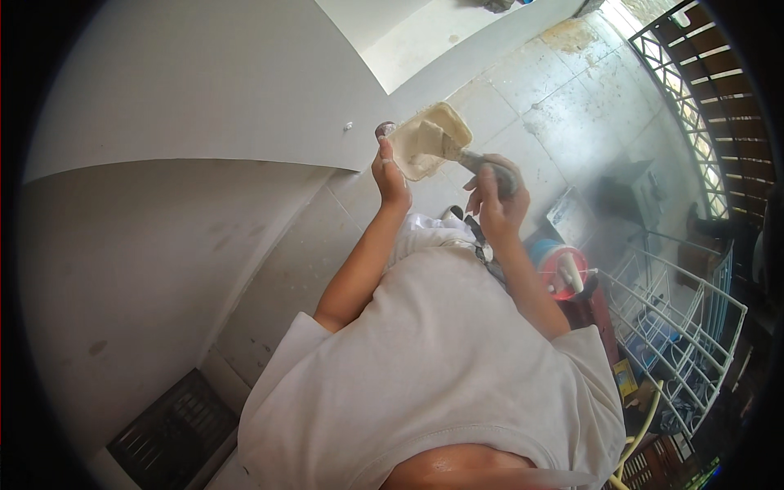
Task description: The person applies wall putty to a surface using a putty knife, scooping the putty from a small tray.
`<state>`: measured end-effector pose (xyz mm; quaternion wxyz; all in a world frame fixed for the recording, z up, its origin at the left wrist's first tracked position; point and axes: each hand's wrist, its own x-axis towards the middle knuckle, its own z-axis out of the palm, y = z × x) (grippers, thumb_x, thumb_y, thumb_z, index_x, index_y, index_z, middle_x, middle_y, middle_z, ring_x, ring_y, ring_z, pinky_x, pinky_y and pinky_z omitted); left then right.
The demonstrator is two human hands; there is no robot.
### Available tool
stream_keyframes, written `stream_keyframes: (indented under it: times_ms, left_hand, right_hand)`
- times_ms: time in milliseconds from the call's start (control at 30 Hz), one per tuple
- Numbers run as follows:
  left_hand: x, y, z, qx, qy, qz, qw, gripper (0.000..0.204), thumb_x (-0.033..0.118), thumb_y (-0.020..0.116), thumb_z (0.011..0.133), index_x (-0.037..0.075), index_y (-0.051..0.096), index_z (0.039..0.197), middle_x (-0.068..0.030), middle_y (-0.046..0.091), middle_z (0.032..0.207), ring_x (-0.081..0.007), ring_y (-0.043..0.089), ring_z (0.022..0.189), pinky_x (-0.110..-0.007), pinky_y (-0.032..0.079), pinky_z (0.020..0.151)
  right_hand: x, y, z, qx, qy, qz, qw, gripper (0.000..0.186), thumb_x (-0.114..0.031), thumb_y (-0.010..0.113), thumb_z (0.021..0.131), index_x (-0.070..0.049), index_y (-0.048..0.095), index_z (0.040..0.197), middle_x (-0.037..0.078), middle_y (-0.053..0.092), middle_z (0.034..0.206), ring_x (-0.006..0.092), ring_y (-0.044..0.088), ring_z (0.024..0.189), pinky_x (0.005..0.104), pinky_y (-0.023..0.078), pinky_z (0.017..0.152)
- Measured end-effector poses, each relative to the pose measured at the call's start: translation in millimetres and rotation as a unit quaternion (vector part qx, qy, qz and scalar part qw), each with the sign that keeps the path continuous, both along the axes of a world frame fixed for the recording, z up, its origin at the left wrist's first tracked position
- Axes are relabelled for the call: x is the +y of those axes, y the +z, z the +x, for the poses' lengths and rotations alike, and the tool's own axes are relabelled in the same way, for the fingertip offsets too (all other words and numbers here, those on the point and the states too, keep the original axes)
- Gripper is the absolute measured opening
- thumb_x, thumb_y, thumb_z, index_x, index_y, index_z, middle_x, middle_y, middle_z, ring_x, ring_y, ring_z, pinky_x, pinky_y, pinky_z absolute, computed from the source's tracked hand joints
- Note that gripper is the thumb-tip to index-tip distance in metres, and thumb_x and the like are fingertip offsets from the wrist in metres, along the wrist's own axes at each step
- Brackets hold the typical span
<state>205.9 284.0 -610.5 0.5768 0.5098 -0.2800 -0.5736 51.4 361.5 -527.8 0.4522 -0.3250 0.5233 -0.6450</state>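
In front of my body, my left hand (392, 175) grips a cream-coloured rectangular tub (406, 161) by its left side. Pale paste (426, 140) coats the inside of the tub, which is tilted so that its hollow shows. A dark rounded end (385, 129) sticks out by my left fingertips; what it belongs to is hidden. My right hand (505, 200) is closed around the grey handle of a putty knife (474, 161). The knife's blade reaches into the tub and is smeared with paste.
A white wall (204, 90) with a ledge edge stands to the left. On the tiled floor (547, 122) at right are a red-rimmed bucket (563, 265), a white wire rack (686, 318) and a yellow hose (651, 416). A slatted gate (719, 90) lies at far right.
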Motion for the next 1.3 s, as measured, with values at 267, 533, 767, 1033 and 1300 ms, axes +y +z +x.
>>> stream_keyframes:
  times_ms: [267, 533, 767, 1033, 1300]
  left_hand:
    - [-4.7, -7.4, 5.5, -0.01, -0.049, 0.003, 0.999, 0.057, 0.045, 0.036, 0.101, -0.005, 0.049, 0.128, -0.0135, 0.056, 0.125, -0.0219, 0.055, 0.116, -0.034, 0.043, 0.098]
    - [-29.1, -10.5, 25.0, -0.04, -0.069, -0.015, 0.997, 0.049, 0.039, 0.039, 0.102, -0.005, 0.059, 0.11, -0.0108, 0.061, 0.106, -0.0164, 0.054, 0.099, -0.028, 0.042, 0.089]
    - [-50.4, 1.1, 75.8, -0.169, -0.174, -0.051, 0.969, 0.044, 0.036, 0.045, 0.1, -0.003, 0.059, 0.084, -0.0087, 0.054, 0.081, -0.0175, 0.049, 0.079, -0.031, 0.04, 0.075]
    - [-71.9, 8.2, 96.0, -0.164, -0.187, -0.072, 0.966, 0.045, 0.036, 0.046, 0.1, -0.002, 0.054, 0.078, -0.0068, 0.049, 0.075, -0.0166, 0.045, 0.073, -0.032, 0.038, 0.07]
    - [-85.2, 4.7, 105.2, -0.098, -0.215, -0.034, 0.971, 0.044, 0.037, 0.046, 0.1, -0.003, 0.06, 0.086, -0.0062, 0.054, 0.08, -0.0144, 0.048, 0.076, -0.029, 0.04, 0.071]
  right_hand:
    - [-13.7, -0.1, 3.6, 0.234, 0.025, -0.069, 0.969, 0.013, -0.008, 0.062, 0.091, 0.001, 0.062, 0.101, 0.009, 0.066, 0.071, 0.0101, 0.062, 0.057, 0.0227, 0.046, 0.048]
    - [-35.0, 10.8, 11.6, 0.199, -0.004, -0.033, 0.979, 0.009, -0.006, 0.06, 0.092, 0.001, 0.062, 0.098, 0.006, 0.062, 0.063, 0.0085, 0.055, 0.051, 0.0231, 0.043, 0.048]
    - [-57.5, 21.1, 44.9, 0.327, 0.037, -0.119, 0.937, 0.011, -0.01, 0.063, 0.09, -0.001, 0.063, 0.096, 0.008, 0.063, 0.062, 0.0112, 0.058, 0.05, 0.0246, 0.043, 0.048]
    - [-79.9, 41.7, 82.7, 0.332, 0.058, -0.068, 0.939, 0.011, -0.011, 0.062, 0.092, -0.001, 0.063, 0.095, 0.006, 0.062, 0.063, 0.009, 0.056, 0.051, 0.0235, 0.042, 0.049]
    - [-88.7, 54.1, 103.2, 0.357, 0.058, -0.043, 0.931, 0.011, -0.011, 0.064, 0.089, -0.002, 0.062, 0.094, 0.01, 0.061, 0.059, 0.0172, 0.059, 0.047, 0.0276, 0.044, 0.047]
